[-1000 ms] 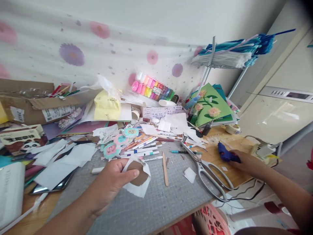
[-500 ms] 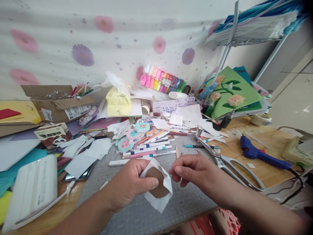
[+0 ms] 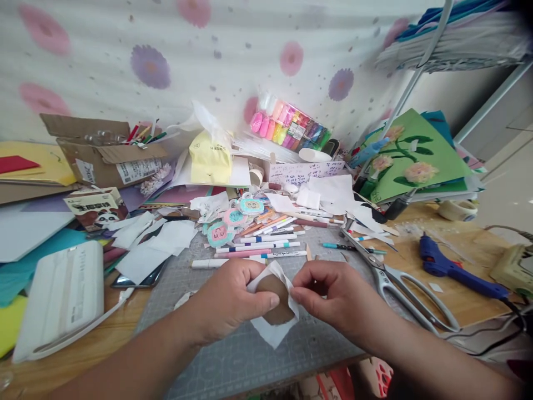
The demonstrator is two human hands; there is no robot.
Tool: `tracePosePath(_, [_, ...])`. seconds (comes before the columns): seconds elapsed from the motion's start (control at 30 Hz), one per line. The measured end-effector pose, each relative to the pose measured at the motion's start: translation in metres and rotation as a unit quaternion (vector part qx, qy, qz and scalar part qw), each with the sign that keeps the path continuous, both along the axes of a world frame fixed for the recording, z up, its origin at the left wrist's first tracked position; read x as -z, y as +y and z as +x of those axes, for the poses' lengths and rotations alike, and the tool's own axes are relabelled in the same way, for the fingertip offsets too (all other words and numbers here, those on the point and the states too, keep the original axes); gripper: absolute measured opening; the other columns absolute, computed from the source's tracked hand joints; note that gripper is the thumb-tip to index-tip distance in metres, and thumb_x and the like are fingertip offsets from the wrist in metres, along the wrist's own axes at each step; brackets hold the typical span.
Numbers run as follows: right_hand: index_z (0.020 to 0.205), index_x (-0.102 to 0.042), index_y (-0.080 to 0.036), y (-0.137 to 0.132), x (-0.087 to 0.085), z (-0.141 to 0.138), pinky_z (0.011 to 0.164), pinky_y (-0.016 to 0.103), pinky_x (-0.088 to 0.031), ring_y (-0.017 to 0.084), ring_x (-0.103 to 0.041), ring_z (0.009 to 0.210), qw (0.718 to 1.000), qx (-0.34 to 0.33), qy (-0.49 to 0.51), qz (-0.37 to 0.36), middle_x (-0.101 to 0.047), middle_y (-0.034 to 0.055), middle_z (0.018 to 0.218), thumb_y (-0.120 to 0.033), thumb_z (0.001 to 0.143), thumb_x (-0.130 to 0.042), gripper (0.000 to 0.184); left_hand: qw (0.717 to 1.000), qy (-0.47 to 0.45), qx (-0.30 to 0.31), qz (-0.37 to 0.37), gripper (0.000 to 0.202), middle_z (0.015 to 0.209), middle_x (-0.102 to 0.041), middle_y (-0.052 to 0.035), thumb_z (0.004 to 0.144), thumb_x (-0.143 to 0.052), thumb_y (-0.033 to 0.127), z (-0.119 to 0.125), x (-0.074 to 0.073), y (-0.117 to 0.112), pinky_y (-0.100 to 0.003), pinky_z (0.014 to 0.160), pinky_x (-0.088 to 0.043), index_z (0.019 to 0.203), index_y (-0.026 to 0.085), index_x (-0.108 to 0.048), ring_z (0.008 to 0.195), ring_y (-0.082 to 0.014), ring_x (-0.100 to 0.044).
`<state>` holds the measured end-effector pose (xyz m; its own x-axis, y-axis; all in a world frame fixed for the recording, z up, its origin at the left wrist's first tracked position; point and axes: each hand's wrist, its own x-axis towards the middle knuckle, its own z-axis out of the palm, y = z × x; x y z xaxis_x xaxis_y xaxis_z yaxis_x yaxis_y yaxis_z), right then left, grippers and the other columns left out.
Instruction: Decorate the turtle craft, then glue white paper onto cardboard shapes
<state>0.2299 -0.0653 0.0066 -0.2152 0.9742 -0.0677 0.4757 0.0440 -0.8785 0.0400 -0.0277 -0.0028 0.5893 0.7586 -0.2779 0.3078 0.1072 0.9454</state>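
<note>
My left hand (image 3: 227, 300) is closed around a brown cardboard piece (image 3: 278, 311) wrapped in white paper (image 3: 272, 331), held just above the grey cutting mat (image 3: 258, 361). My right hand (image 3: 331, 294) pinches the right edge of that white paper with thumb and forefinger. The two hands meet at the piece near the table's front edge. Large scissors (image 3: 395, 286) lie open just right of my right hand. A blue glue gun (image 3: 452, 271) rests on a wooden board (image 3: 466, 303) farther right.
Several markers (image 3: 258, 250) and round paper badges (image 3: 219, 233) lie behind my hands. White paper scraps (image 3: 154, 250), a phone (image 3: 133, 280), a white case (image 3: 62, 300), a cardboard box (image 3: 104, 155), a clay set (image 3: 291, 128), a green flower card (image 3: 412, 158) and a tape roll (image 3: 456, 210) crowd the table.
My right hand left the glue gun on the board, came across to the left and took hold of the paper's edge. The left hand kept holding the wrapped piece.
</note>
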Motion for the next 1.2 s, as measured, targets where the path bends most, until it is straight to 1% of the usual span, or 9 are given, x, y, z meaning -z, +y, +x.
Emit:
tracePosePath(0.13, [0.070, -0.063, -0.015, -0.001, -0.006, 0.007, 0.057, 0.024, -0.038, 0.012, -0.048, 0.061, 0.997, -0.053, 0.046, -0.034, -0.057, 0.0000, 0.063, -0.033, 0.079, -0.056, 0.021, 0.999, 0.004, 0.034, 0.002, 0.014, 0.070, -0.065, -0.0015, 0.070, -0.056, 0.025, 0.001, -0.006, -0.002, -0.025, 0.058, -0.042, 0.076, 0.014, -0.063, 0.066, -0.0179, -0.060])
tracePosePath(0.2, [0.068, -0.061, -0.015, -0.001, -0.006, 0.008, 0.057, 0.024, -0.038, 0.011, -0.048, 0.059, 0.993, -0.051, 0.085, -0.059, -0.055, -0.0003, 0.060, -0.035, 0.081, -0.053, 0.025, 0.999, 0.014, 0.046, 0.001, 0.018, 0.072, -0.067, -0.0033, 0.070, -0.055, 0.026, 0.001, -0.008, -0.003, -0.027, 0.059, -0.043, 0.079, 0.014, -0.064, 0.068, -0.0203, -0.062])
tracePosePath(0.37, [0.065, -0.060, -0.015, 0.001, -0.002, -0.001, 0.054, 0.023, -0.035, 0.010, -0.045, 0.056, 0.998, -0.008, 0.053, -0.041, -0.054, -0.0024, 0.057, -0.027, 0.073, -0.060, 0.014, 0.998, 0.044, 0.047, 0.026, 0.017, 0.072, -0.068, -0.0041, 0.069, -0.054, 0.027, 0.002, -0.007, -0.004, -0.027, 0.058, -0.042, 0.076, 0.014, -0.064, 0.069, -0.0218, -0.063])
tracePosePath(0.5, [0.064, -0.060, -0.016, 0.003, -0.002, 0.000, 0.052, 0.022, -0.035, 0.009, -0.044, 0.055, 0.998, -0.010, 0.051, -0.043, -0.054, -0.0035, 0.057, -0.024, 0.067, -0.066, 0.011, 0.997, 0.050, 0.055, 0.026, 0.015, 0.072, -0.068, -0.0022, 0.069, -0.054, 0.024, 0.000, -0.007, -0.003, -0.025, 0.058, -0.042, 0.076, 0.015, -0.063, 0.068, -0.0195, -0.063])
tracePosePath(0.63, [0.067, -0.063, -0.014, 0.006, -0.003, 0.005, 0.057, 0.025, -0.041, 0.011, -0.051, 0.057, 0.982, -0.041, 0.151, -0.107, -0.059, 0.0004, 0.060, -0.038, 0.074, -0.063, 0.025, 0.994, 0.067, 0.072, 0.041, 0.017, 0.071, -0.068, -0.0012, 0.068, -0.055, 0.024, 0.000, -0.009, -0.003, -0.023, 0.055, -0.040, 0.078, 0.015, -0.065, 0.066, -0.0184, -0.062])
tracePosePath(0.73, [0.064, -0.062, -0.014, 0.007, -0.002, 0.004, 0.056, 0.024, -0.042, 0.010, -0.051, 0.053, 0.968, -0.030, 0.205, -0.140, -0.058, -0.0004, 0.057, -0.043, 0.070, -0.067, 0.030, 0.993, 0.083, 0.070, 0.052, 0.016, 0.068, -0.067, -0.0005, 0.067, -0.055, 0.023, 0.001, -0.009, -0.003, -0.022, 0.052, -0.038, 0.076, 0.015, -0.066, 0.062, -0.0170, -0.060])
tracePosePath(0.83, [0.063, -0.062, -0.014, 0.007, 0.001, -0.001, 0.051, 0.022, -0.038, 0.008, -0.047, 0.051, 0.969, -0.020, 0.200, -0.142, -0.055, -0.0035, 0.052, -0.037, 0.064, -0.074, 0.025, 0.992, 0.089, 0.068, 0.064, 0.015, 0.063, -0.065, 0.0003, 0.066, -0.056, 0.022, 0.001, -0.009, -0.004, -0.022, 0.048, -0.034, 0.073, 0.016, -0.067, 0.055, -0.0146, -0.056])
tracePosePath(1.03, [0.064, -0.062, -0.015, 0.006, 0.001, -0.001, 0.049, 0.020, -0.033, 0.007, -0.043, 0.052, 0.991, -0.037, 0.102, -0.083, -0.053, -0.0049, 0.054, -0.028, 0.064, -0.075, 0.019, 0.989, 0.103, 0.065, 0.078, 0.010, 0.056, -0.058, 0.0022, 0.066, -0.057, 0.024, 0.001, -0.005, -0.005, -0.021, 0.044, -0.027, 0.067, 0.016, -0.063, 0.050, -0.0121, -0.049])
tracePosePath(1.2, [0.068, -0.064, -0.014, 0.005, -0.001, 0.003, 0.056, 0.023, -0.043, 0.010, -0.052, 0.056, 0.971, -0.068, 0.189, -0.127, -0.059, -0.0006, 0.060, -0.041, 0.075, -0.063, 0.028, 0.989, 0.104, 0.084, 0.066, 0.010, 0.059, -0.058, 0.0019, 0.065, -0.057, 0.023, 0.000, -0.002, -0.004, -0.021, 0.045, -0.027, 0.067, 0.016, -0.063, 0.052, -0.0126, -0.049])
